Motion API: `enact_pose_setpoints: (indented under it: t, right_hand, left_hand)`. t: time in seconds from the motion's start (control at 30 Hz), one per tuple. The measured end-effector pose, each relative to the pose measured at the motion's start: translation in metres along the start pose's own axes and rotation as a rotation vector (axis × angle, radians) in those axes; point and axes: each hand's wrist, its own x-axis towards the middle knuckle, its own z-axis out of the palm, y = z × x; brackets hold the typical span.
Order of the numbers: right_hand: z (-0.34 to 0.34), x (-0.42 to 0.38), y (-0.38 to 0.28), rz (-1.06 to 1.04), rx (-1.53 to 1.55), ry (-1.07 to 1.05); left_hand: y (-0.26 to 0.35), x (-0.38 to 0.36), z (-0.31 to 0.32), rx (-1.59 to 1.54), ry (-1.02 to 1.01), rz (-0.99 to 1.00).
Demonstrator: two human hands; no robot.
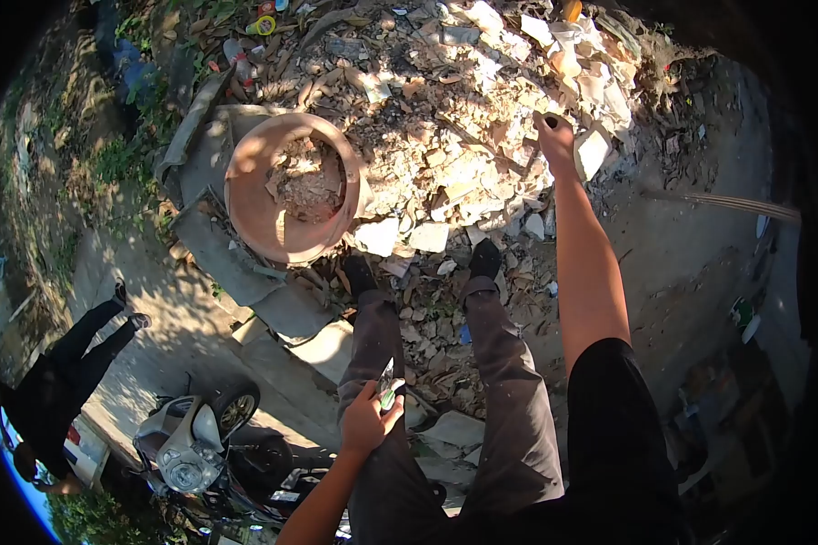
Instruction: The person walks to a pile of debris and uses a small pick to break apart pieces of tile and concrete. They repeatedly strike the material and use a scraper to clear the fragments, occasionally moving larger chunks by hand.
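My left hand (365, 422) is closed in front of my left thigh. In its fingers is a small, shiny, clear-and-white object (389, 397) with a green patch, its kind too small to make out. My right arm reaches forward over a heap of broken rubble and dry leaves (436, 136). At its end my right hand (557, 141) is closed, fingers curled, near pale broken slabs (593, 153); whatever it may hold is hidden. Left of the heap stands a round clay-coloured tub (244, 195) with crumbled debris (311, 182) inside.
Flat concrete slabs (291, 313) lie below the tub. A parked motorcycle (191, 454) is at lower left, with a person in dark clothes (54, 381) beyond it. A pole or bundled rod (727, 202) juts in at right. Plastic litter (238, 59) lies at upper left.
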Motion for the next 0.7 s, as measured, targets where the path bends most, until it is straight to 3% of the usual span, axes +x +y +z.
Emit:
enact_pose_setpoints:
  t: [0.03,0.1,0.13,0.23,0.27,0.37,0.5,0.57,0.67,0.7]
  right_hand:
    - [0.000,0.002,-0.001,0.000,0.002,0.003]
    - [-0.003,0.012,0.004,-0.092,-0.381,-0.049]
    - [-0.010,0.017,0.004,-0.008,-0.448,-0.104]
    - [-0.022,0.009,-0.012,0.073,-0.767,0.009]
    - [-0.027,-0.001,-0.031,0.246,-0.721,-0.081]
    - [-0.028,0.004,-0.020,0.308,-0.523,-0.187]
    - [-0.008,0.015,-0.017,0.172,-0.761,-0.167]
    - [0.002,0.002,-0.037,0.124,-0.730,-0.281]
    - [0.020,0.004,-0.040,-0.070,-0.988,-0.310]
    - [0.023,-0.008,-0.061,0.019,-1.016,-0.448]
  left_hand:
    - [0.000,0.000,0.001,-0.012,0.005,0.003]
    - [0.001,-0.001,0.002,-0.029,0.009,0.006]
    - [0.001,-0.001,0.002,-0.028,0.029,0.031]
    - [0.002,0.001,0.000,-0.034,0.047,0.054]
    - [0.002,0.000,-0.001,-0.039,0.039,0.046]
    - [-0.002,0.001,0.000,-0.005,0.073,0.091]
    - [0.001,-0.001,-0.003,-0.044,0.081,0.045]
    - [-0.003,-0.001,0.001,-0.061,0.070,0.041]
    - [0.002,-0.002,-0.002,-0.045,0.056,0.039]
    - [0.001,-0.002,0.000,-0.046,0.053,0.039]
